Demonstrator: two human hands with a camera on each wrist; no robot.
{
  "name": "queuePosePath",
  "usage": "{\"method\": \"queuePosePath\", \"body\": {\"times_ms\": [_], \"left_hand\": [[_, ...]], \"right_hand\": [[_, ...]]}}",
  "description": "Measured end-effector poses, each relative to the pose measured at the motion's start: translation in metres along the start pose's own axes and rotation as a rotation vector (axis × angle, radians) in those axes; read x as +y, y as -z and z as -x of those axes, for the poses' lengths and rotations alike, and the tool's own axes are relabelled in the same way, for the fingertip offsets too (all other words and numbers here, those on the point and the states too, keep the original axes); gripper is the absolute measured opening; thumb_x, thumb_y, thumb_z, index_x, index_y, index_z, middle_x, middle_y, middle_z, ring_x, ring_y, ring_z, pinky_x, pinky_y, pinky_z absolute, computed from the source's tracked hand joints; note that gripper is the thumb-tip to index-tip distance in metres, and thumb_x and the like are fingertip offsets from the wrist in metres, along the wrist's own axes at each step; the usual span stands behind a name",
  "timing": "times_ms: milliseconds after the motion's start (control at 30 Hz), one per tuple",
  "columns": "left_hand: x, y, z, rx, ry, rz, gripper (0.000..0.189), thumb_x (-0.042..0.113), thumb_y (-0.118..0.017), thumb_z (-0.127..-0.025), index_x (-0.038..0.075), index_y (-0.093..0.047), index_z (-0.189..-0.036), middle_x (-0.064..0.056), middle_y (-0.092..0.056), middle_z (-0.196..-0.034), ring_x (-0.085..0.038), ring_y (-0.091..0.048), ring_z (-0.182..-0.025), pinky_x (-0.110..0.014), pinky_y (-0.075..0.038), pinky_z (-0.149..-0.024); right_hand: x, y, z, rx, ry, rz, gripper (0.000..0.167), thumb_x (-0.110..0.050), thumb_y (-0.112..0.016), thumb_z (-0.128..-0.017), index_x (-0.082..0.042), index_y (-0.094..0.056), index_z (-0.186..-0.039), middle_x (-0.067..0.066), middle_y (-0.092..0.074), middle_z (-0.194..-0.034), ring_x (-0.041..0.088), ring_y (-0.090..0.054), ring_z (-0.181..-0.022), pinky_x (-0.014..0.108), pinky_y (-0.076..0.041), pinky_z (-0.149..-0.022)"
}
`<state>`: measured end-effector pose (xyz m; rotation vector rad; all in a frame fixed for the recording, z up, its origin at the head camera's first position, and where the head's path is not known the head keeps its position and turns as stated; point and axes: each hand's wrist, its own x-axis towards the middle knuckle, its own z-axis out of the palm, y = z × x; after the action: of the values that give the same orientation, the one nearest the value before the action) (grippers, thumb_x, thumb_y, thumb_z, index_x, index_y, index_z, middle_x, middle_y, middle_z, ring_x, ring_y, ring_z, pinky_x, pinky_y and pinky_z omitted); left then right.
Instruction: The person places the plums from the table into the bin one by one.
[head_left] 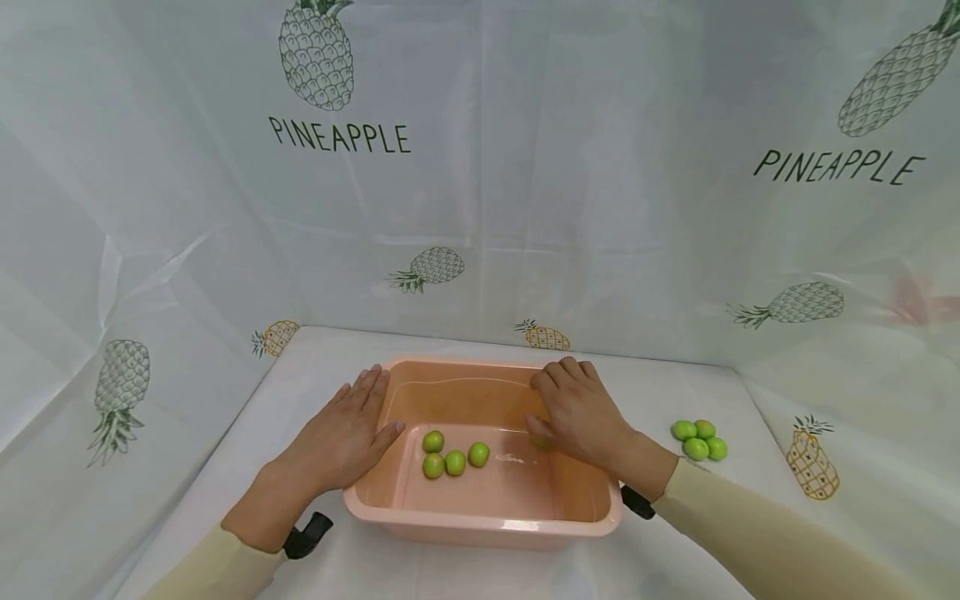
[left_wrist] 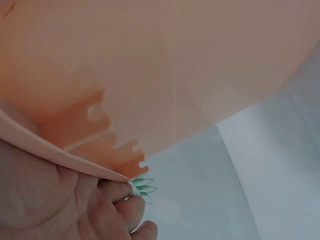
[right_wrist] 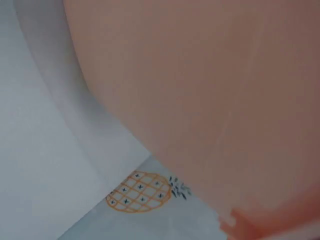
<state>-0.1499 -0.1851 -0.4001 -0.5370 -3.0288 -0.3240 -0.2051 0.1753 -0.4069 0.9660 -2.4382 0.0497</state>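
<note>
A peach-coloured plastic basin (head_left: 480, 531) stands on the white table with several small round green fruits (head_left: 455, 462) on its floor, toward the left. My left hand (head_left: 345, 437) lies along the basin's left rim, fingers straight and thumb over the edge. From the left wrist, its palm (left_wrist: 35, 200) touches the rim from outside. The right hand (head_left: 581, 412) grips the right rim, fingers bent and thumb inside. Just beneath that thumb shows part of another green fruit (head_left: 542, 442), mostly hidden. The right wrist view holds only the basin's outer wall (right_wrist: 200, 100), no fingers.
Several more green fruits (head_left: 696, 448) sit in a cluster on the table (head_left: 637, 392), to the right of the basin. A pale sheet (head_left: 600, 208) printed with pineapples hangs behind the table and at both sides.
</note>
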Motion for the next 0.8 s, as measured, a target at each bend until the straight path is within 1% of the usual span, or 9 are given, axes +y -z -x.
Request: {"method": "queuePosePath", "body": {"times_ms": [133, 233, 333, 467, 567, 633, 700, 800], "left_hand": [[0.001, 0.000, 0.000, -0.007, -0.001, 0.003, 0.078, 0.042, -0.051, -0.110, -0.011, -0.025, -0.162, -0.029, -0.024, -0.171, -0.046, -0.025, -0.159, -0.062, -0.029, -0.126], [0.001, 0.000, 0.000, -0.006, -0.001, 0.004, 0.078, 0.042, -0.051, -0.110, -0.011, -0.025, -0.162, -0.029, -0.024, -0.171, -0.046, -0.025, -0.159, -0.062, -0.029, -0.126], [0.001, 0.000, 0.000, -0.003, -0.001, 0.004, 0.078, 0.041, -0.051, -0.110, -0.011, -0.026, -0.162, -0.029, -0.024, -0.170, -0.046, -0.026, -0.158, -0.063, -0.029, -0.126], [0.000, 0.000, 0.000, -0.001, 0.003, 0.005, 0.078, 0.041, -0.052, -0.110, -0.011, -0.025, -0.162, -0.029, -0.024, -0.170, -0.046, -0.026, -0.159, -0.062, -0.029, -0.126], [0.000, 0.000, 0.000, -0.005, 0.005, 0.009, 0.078, 0.041, -0.052, -0.110, -0.012, -0.025, -0.162, -0.030, -0.024, -0.171, -0.046, -0.025, -0.159, -0.062, -0.028, -0.127], [0.001, 0.000, 0.000, -0.007, 0.003, 0.011, 0.078, 0.041, -0.051, -0.110, -0.012, -0.025, -0.162, -0.030, -0.023, -0.171, -0.046, -0.025, -0.159, -0.062, -0.028, -0.126], [0.001, 0.000, 0.000, -0.006, 0.001, 0.013, 0.078, 0.041, -0.051, -0.110, -0.012, -0.025, -0.162, -0.030, -0.024, -0.170, -0.046, -0.025, -0.159, -0.062, -0.028, -0.126], [0.001, 0.001, 0.001, -0.002, -0.003, 0.016, 0.078, 0.041, -0.052, -0.110, -0.012, -0.025, -0.162, -0.030, -0.025, -0.170, -0.047, -0.026, -0.158, -0.062, -0.029, -0.126]], "right_hand": [[0.012, 0.011, 0.008, 0.084, -0.045, -0.042, 0.030, -0.029, -0.072, -0.090, -0.004, -0.066, -0.105, 0.009, -0.064, -0.097, 0.031, -0.054, -0.093, 0.046, -0.045, -0.083], [0.027, 0.018, 0.016, 0.146, -0.081, -0.041, 0.030, -0.027, -0.071, -0.089, -0.001, -0.066, -0.103, 0.013, -0.066, -0.097, 0.035, -0.055, -0.092, 0.048, -0.044, -0.079], [0.044, 0.023, 0.026, 0.182, -0.133, -0.023, 0.032, -0.028, -0.072, -0.090, 0.001, -0.066, -0.103, 0.016, -0.066, -0.096, 0.037, -0.055, -0.091, 0.049, -0.043, -0.076], [0.067, 0.025, 0.045, 0.222, -0.195, 0.008, 0.034, -0.026, -0.074, -0.088, 0.003, -0.067, -0.104, 0.020, -0.066, -0.096, 0.041, -0.055, -0.089, 0.054, -0.044, -0.073], [0.085, 0.022, 0.066, 0.249, -0.226, 0.035, 0.034, -0.024, -0.073, -0.087, 0.004, -0.066, -0.104, 0.023, -0.066, -0.097, 0.045, -0.055, -0.089, 0.057, -0.044, -0.072], [0.097, 0.018, 0.082, 0.255, -0.238, 0.069, 0.036, -0.027, -0.068, -0.089, 0.005, -0.066, -0.105, 0.024, -0.066, -0.097, 0.048, -0.055, -0.090, 0.057, -0.044, -0.071], [0.109, 0.013, 0.098, 0.255, -0.236, 0.111, 0.042, -0.034, -0.059, -0.094, 0.006, -0.065, -0.105, 0.025, -0.065, -0.097, 0.049, -0.055, -0.091, 0.058, -0.043, -0.070], [0.124, 0.006, 0.119, 0.268, -0.197, 0.192, 0.053, -0.042, -0.045, -0.101, 0.007, -0.064, -0.104, 0.025, -0.064, -0.094, 0.050, -0.055, -0.089, 0.058, -0.042, -0.067]]}}
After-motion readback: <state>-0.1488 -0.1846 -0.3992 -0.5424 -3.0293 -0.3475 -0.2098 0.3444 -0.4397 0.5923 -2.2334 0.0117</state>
